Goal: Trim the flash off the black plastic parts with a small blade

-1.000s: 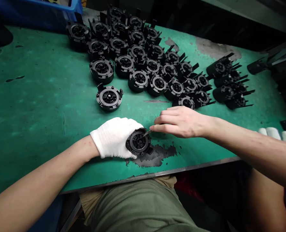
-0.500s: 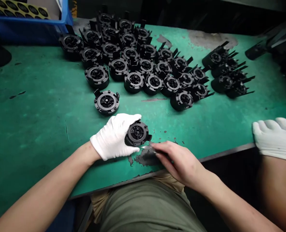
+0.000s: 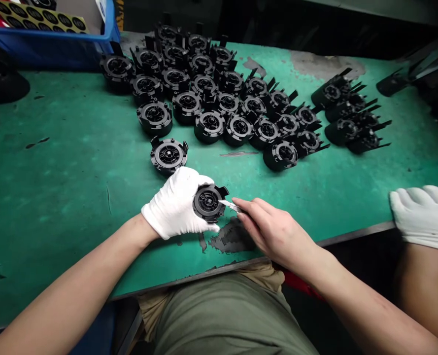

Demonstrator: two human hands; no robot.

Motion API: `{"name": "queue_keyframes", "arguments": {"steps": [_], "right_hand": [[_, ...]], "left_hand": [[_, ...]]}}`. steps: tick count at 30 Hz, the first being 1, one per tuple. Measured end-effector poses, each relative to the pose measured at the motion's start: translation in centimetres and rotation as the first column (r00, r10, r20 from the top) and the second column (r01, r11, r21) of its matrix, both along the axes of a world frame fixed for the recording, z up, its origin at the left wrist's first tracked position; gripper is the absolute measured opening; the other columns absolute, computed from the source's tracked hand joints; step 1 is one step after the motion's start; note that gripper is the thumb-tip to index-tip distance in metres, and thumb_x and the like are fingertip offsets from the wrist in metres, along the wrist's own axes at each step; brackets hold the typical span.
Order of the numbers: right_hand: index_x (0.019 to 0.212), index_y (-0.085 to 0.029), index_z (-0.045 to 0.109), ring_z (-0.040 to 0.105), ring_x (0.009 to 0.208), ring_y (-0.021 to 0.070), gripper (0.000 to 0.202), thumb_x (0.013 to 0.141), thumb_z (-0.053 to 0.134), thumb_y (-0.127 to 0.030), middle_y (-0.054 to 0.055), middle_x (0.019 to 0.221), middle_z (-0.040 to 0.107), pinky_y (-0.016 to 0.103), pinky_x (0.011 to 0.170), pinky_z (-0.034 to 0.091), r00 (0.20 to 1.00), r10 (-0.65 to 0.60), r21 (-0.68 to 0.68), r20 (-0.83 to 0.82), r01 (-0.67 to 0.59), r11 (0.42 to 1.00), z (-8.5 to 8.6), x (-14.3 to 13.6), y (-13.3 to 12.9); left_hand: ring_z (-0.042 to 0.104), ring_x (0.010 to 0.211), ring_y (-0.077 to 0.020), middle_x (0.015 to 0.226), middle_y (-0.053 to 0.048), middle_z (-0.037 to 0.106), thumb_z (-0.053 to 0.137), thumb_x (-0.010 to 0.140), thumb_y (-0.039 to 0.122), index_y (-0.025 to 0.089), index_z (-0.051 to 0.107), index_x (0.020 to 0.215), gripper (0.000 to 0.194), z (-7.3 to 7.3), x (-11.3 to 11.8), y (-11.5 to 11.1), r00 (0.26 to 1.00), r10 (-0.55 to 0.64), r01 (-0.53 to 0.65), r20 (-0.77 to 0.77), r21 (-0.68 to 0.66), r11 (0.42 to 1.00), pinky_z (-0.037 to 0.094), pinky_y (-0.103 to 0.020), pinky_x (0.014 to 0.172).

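Note:
My left hand [image 3: 178,204], in a white glove, grips a round black plastic housing [image 3: 208,203] by its left side, its ribbed face turned up toward me. My bare right hand [image 3: 268,224] pinches a small pointed blade [image 3: 228,204], whose tip lies over the housing's right rim. Whether the tip touches the plastic I cannot tell. Most of the blade's rear end is hidden in my fingers. Just beyond my left hand, another black housing [image 3: 169,154] of the same kind stands on the green table [image 3: 74,162].
Several like housings [image 3: 209,123] stand grouped at the back, with a smaller cluster [image 3: 346,128] at the right. A blue bin [image 3: 63,49] holding sticker sheets [image 3: 37,18] sits back left. Another person's white-gloved hand [image 3: 423,217] rests at the table's right front edge.
The housing has turned in my left hand, its tab now at the upper right. The blade has moved up from below the housing to its right rim. The view has shifted slightly.

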State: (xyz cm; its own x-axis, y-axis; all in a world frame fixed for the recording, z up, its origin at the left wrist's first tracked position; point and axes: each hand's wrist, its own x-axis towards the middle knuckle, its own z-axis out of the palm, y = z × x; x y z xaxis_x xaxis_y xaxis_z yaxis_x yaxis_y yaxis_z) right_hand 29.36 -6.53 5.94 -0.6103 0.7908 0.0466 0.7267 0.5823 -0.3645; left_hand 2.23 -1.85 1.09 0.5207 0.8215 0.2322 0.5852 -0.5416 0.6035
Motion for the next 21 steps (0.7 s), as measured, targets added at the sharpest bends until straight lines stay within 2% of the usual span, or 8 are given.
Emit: {"name": "queue_keyframes", "arguments": {"steps": [3, 5, 9, 17, 21], "right_hand": [[0.143, -0.016, 0.053, 0.066, 0.074, 0.0181, 0.033, 0.112, 0.046, -0.027, 0.006, 0.096, 0.065, 0.030, 0.066, 0.057, 0.999, -0.012, -0.010, 0.037, 0.013, 1.000, -0.1, -0.6, -0.5], [0.143, -0.015, 0.054, 0.065, 0.073, 0.0179, 0.034, 0.113, 0.045, -0.027, 0.006, 0.094, 0.064, 0.030, 0.065, 0.056, 0.998, -0.025, 0.004, 0.053, 0.024, 1.000, -0.2, -0.8, -0.8], [0.146, -0.013, 0.054, 0.065, 0.074, 0.0182, 0.037, 0.112, 0.046, -0.026, 0.006, 0.094, 0.063, 0.030, 0.066, 0.056, 0.998, -0.049, -0.011, 0.040, 0.050, 0.999, -0.4, -1.0, -1.2], [0.150, -0.018, 0.052, 0.066, 0.075, 0.0166, 0.038, 0.113, 0.045, -0.025, 0.006, 0.096, 0.065, 0.028, 0.068, 0.057, 0.999, -0.037, -0.044, -0.022, 0.036, 0.998, -0.9, -0.7, -0.9], [0.148, -0.018, 0.053, 0.065, 0.074, 0.0156, 0.037, 0.113, 0.044, -0.026, 0.005, 0.095, 0.066, 0.027, 0.066, 0.054, 0.999, -0.026, -0.014, 0.019, 0.026, 1.000, -0.9, -0.5, -0.7]], "left_hand": [[0.059, 0.129, -0.0401, 0.135, -0.019, 0.061, 0.091, 0.059, 0.074, 0.019, 0.057, 0.137, 0.102, -0.1, -0.1, 0.2, 0.998, -0.020, 0.020, 0.054, -0.005, 1.000, 0.050, -0.056, 0.114], [0.061, 0.132, -0.0394, 0.140, -0.020, 0.062, 0.093, 0.062, 0.068, 0.018, 0.055, 0.140, 0.100, -0.3, -0.2, 0.3, 0.995, -0.060, 0.059, 0.080, 0.014, 0.998, 0.050, -0.054, 0.116], [0.068, 0.124, -0.0361, 0.133, -0.017, 0.071, 0.093, 0.066, 0.062, 0.016, 0.059, 0.137, 0.091, -0.4, -0.2, 0.4, 0.995, -0.081, 0.082, 0.060, -0.013, 0.997, 0.054, -0.050, 0.111], [0.070, 0.123, -0.0358, 0.131, -0.015, 0.072, 0.090, 0.069, 0.064, 0.019, 0.062, 0.133, 0.084, 0.0, -0.1, 0.5, 0.995, -0.083, 0.085, 0.048, -0.046, 0.995, 0.055, -0.049, 0.110], [0.070, 0.123, -0.0351, 0.130, -0.014, 0.073, 0.090, 0.068, 0.064, 0.018, 0.062, 0.132, 0.083, -0.1, -0.1, 0.6, 0.995, -0.089, 0.091, 0.054, -0.035, 0.995, 0.055, -0.048, 0.110]]}}
